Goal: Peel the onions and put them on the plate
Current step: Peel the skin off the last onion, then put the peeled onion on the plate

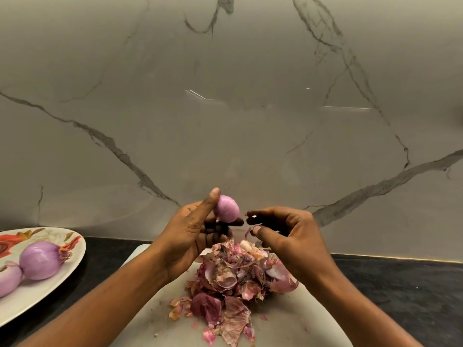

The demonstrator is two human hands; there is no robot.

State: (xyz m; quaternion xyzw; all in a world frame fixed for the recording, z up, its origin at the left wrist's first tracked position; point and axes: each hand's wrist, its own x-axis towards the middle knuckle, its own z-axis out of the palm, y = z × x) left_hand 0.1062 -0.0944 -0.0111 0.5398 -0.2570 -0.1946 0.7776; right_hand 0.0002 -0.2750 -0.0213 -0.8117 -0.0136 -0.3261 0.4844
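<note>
My left hand (193, 231) holds a small peeled purple onion (226, 208) up above the board, thumb on top and fingers underneath. My right hand (283, 236) is just right of it, a small gap away. Its fingers are curled, and thumb and forefinger pinch a thin strip of onion skin (248, 232). A small bright glint shows at those fingertips; I cannot tell what it is. At the left edge a floral plate (75, 261) holds two peeled onions, a large one (40, 261) and one partly cut off by the frame (8, 278).
A heap of dry purple onion skins (233, 279) lies on a white cutting board (295, 319) under my hands. The board sits on a dark countertop (400, 286) against a marble-patterned wall (225, 108).
</note>
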